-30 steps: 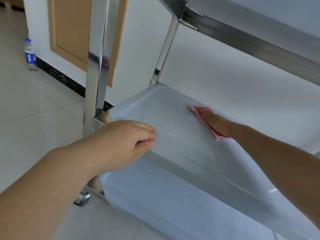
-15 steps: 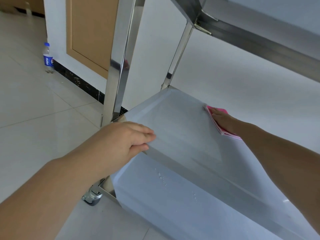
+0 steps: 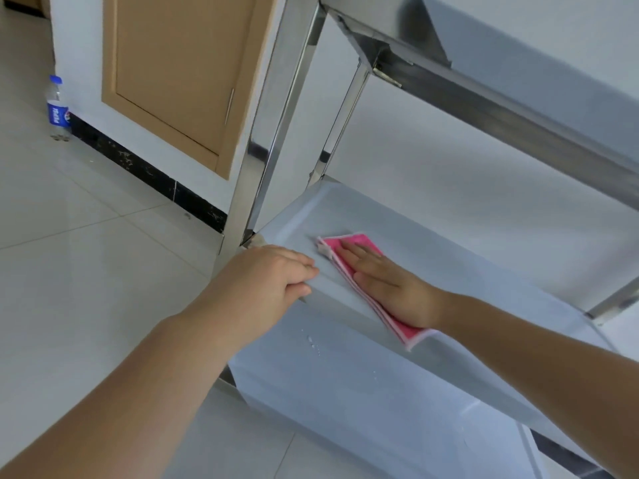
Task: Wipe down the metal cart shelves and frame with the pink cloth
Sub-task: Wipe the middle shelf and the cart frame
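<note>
The right hand (image 3: 387,288) lies flat, fingers spread and extended, pressing the folded pink cloth (image 3: 356,267) onto the middle shelf (image 3: 466,305) of the stainless-steel cart. The cloth sits near the shelf's left front corner, its white-edged end poking out past the fingertips and its other end showing below the wrist. The left hand (image 3: 273,274) is curled over the shelf's front rim just beside the cloth, fingers folded onto the top surface and thumb underneath, gripping the edge next to the near upright post (image 3: 266,140). The two hands are close but not touching. A few water droplets (image 3: 313,345) cling to the lower shelf (image 3: 363,409) beneath the rim. The upper shelf (image 3: 501,98) crosses the top right of the view, carried by a second post (image 3: 342,119) at the back. On the tiled floor (image 3: 86,271), against the white wall, stands a plastic Pepsi bottle (image 3: 58,108), apparently nearly empty, beside a tan cabinet door (image 3: 179,70).
</note>
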